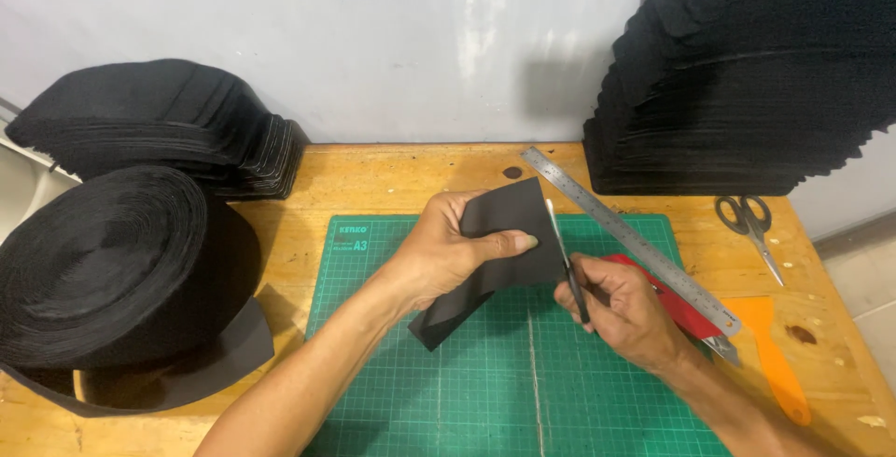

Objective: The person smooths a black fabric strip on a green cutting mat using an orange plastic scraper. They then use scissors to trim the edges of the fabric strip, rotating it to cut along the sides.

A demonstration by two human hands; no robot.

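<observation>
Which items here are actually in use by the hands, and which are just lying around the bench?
In use:
left hand holding a black sheet piece
right hand holding a thin black-handled tool against the piece's edge
green cutting mat underneath

Lying about:
steel ruler
scissors
orange scraper
red utility knife
black strip roll
black stacks

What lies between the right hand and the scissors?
In the head view, a steel ruler runs diagonally between the right hand and the scissors; beyond it, bare wooden table.
</observation>
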